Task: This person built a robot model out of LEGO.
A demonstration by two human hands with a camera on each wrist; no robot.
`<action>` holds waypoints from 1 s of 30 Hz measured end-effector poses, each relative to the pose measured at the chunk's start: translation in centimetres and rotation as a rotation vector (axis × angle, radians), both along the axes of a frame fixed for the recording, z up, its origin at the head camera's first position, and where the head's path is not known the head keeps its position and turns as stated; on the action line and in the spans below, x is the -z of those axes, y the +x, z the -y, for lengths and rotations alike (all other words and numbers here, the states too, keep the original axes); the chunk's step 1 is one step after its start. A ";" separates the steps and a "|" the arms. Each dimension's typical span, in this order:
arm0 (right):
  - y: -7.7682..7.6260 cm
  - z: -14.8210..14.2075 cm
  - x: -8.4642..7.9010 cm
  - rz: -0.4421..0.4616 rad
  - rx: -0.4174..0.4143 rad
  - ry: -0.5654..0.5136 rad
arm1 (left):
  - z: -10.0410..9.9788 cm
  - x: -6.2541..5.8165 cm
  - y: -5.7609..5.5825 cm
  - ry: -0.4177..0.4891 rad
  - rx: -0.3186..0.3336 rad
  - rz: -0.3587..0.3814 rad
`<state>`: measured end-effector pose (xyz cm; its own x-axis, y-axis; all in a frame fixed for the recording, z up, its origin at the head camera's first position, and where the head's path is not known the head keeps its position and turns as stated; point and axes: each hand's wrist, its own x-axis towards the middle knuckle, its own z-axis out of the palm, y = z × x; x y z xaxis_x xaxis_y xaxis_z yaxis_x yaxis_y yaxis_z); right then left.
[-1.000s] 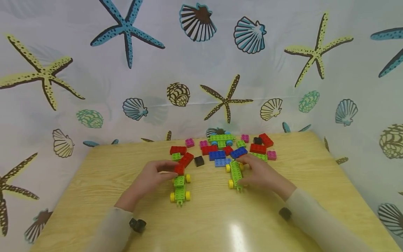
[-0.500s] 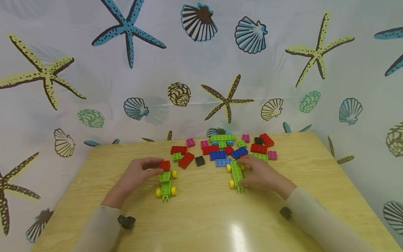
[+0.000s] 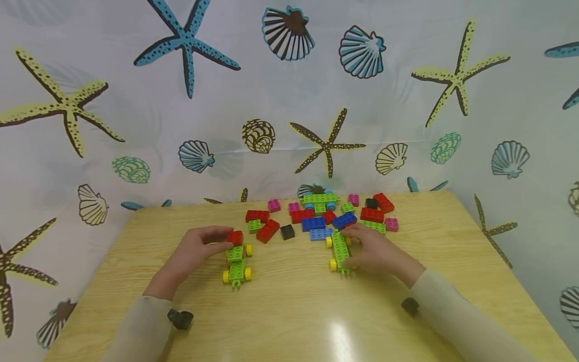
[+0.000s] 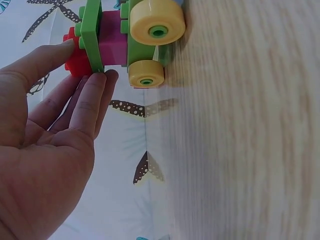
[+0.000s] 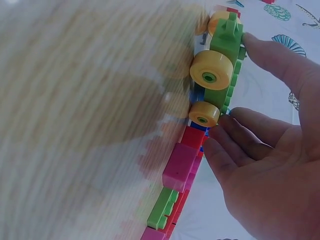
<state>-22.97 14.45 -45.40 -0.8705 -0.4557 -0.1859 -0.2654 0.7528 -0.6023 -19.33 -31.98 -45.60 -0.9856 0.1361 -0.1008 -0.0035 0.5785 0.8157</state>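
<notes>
The left hand (image 3: 194,252) is pinching a little red brick (image 3: 235,238) between its thumb and fingers. That brick is sitting on top of a small green car (image 3: 236,272) with yellow wheels, and a pink brick (image 4: 113,37) is sitting in the stack below it. The right hand (image 3: 376,251) is holding a long green car (image 3: 340,250), with its thumb at the near end and its fingers at the far end. Both cars are standing on the wooden table (image 3: 280,317). A black brick (image 3: 287,232) is lying between the hands, a bit past them. A blue-wheeled car (image 3: 319,198) is standing farther past the right hand.
</notes>
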 end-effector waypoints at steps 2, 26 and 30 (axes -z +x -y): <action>0.0 -0.1 0.0 0.000 -0.003 0.000 | -0.1 0.0 0.0 0.005 0.001 0.000; 0.5 1.0 -0.2 0.007 -0.017 -0.010 | -13.8 -3.2 2.9 -0.176 0.192 -0.267; 0.4 1.1 -0.2 0.010 -0.021 -0.008 | -16.3 -2.3 2.4 -0.138 0.250 -0.172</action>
<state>-22.56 13.38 -45.22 -0.8587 -0.4758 -0.1906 -0.2755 0.7420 -0.6112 -16.91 -15.67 -43.29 -0.9274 0.3729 0.0301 0.2839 0.6493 0.7056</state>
